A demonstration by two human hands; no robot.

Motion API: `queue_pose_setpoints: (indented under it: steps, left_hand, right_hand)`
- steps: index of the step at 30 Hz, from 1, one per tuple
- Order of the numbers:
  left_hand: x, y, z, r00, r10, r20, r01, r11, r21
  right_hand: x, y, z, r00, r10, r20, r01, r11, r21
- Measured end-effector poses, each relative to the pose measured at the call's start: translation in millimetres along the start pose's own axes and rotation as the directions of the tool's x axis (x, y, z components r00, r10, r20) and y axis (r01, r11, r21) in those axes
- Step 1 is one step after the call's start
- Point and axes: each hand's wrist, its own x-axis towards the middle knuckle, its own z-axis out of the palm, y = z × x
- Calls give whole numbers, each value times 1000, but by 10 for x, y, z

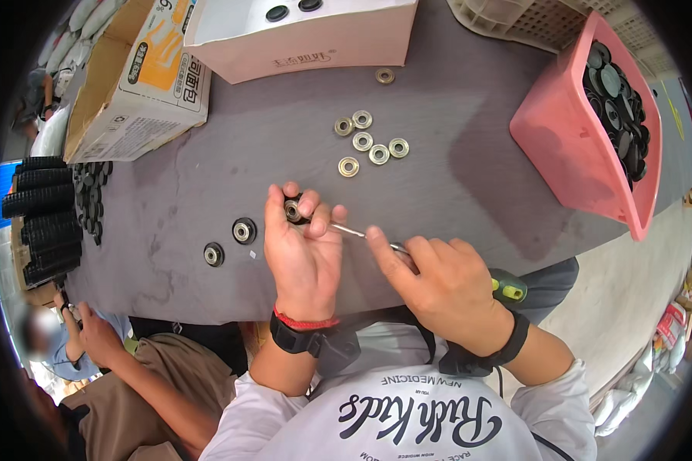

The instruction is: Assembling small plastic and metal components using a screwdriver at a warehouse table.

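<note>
My left hand [306, 257] is closed, palm up, around a small black wheel with a metal bearing [293, 210] in its centre. In my right hand [455, 286] is a screwdriver [349, 230]; its thin metal shaft runs toward the fingers of my left hand, and its green and yellow handle end sticks out behind my right hand. My fingers hide the shaft's tip. Left of my left hand, two black wheels with bearings [244, 230] lie on the grey table [407, 192]. Beyond my hands rest several loose metal bearings [362, 141].
A pink bin [561, 146] full of black discs stands at the right. At the back are a white box [307, 50] holding black discs and an open carton [150, 107]. Stacked black ribbed parts [46, 215] sit far left, near a co-worker's hands [96, 334].
</note>
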Motion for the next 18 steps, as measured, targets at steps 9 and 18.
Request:
queue_pose_setpoints:
  steps: [9, 18]
  left_hand:
    - [82, 76, -116, 991, -127, 47, 131, 987, -94]
    - [104, 42, -139, 962, -145, 230, 179, 974, -136]
  right_hand:
    - [-2, -9, 61, 999, -23, -25, 22, 999, -38]
    - [7, 19, -57, 990, 110, 92, -120, 985, 120]
